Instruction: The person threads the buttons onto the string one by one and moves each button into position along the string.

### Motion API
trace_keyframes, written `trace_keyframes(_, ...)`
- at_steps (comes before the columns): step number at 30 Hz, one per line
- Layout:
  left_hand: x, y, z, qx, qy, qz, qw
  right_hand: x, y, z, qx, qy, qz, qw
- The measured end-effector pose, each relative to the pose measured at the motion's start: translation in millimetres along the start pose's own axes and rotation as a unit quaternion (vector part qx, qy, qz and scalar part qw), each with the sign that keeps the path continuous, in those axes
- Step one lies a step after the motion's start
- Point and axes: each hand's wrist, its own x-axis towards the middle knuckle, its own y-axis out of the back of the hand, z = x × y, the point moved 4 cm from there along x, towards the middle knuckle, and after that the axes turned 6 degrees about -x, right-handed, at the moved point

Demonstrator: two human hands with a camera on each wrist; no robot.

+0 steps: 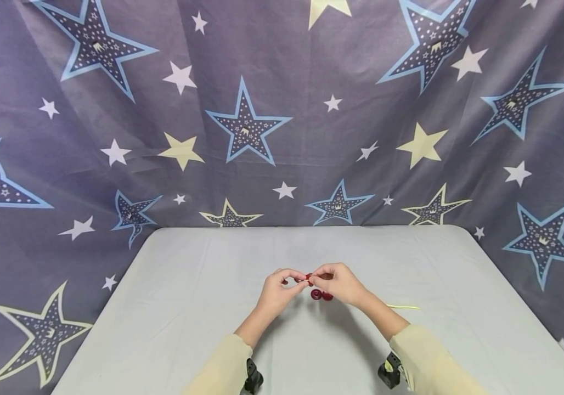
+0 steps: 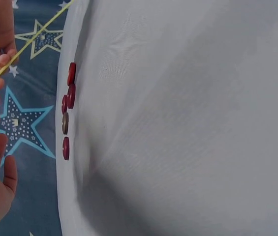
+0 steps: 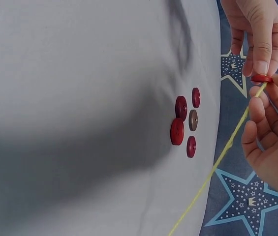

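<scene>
Over the middle of the table my two hands meet at a red button (image 1: pixel 310 280). My left hand (image 1: pixel 273 293) pinches this button (image 3: pixel 262 78) between thumb and fingers. Close against it, my right hand (image 1: pixel 343 282) pinches a yellow string (image 3: pixel 237 129), and its fingertips touch the button's edge. The string slants away past the right hand, with a stretch of string (image 1: pixel 404 306) visible right of that forearm. Whether its tip passes through a buttonhole is hidden by the fingers.
Several loose buttons lie on the table below the hands, among them a bright red button (image 3: pixel 177 131), a dark red button (image 3: pixel 181 107) and a brownish button (image 3: pixel 193 120). A pale cloth covers the table (image 1: pixel 188 307). Behind hangs a star-patterned curtain (image 1: pixel 302 148).
</scene>
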Motion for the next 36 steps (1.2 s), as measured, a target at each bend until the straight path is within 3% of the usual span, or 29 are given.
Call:
trace_keyframes(15, 0.0, -0.1, -1.3, -0.015, -0.021, 0.025, 0.9994, -1.4, 1.5, -2.5, 0.017, 0.008, -0.019, 0.9997)
trace_keyframes(25, -0.5, -1.4, -3.2, -0.029, -0.010, 0.020, 0.9993, -2.3, 2.0, -2.7, -0.042, 0.025, -0.018, 0.9986)
trace_keyframes(36, -1.7, -1.1, -3.3, -0.008, -0.007, 0.003, 0.9999, -2.2, -0.2, -4.9, -0.096, 0.073, -0.015, 0.9926)
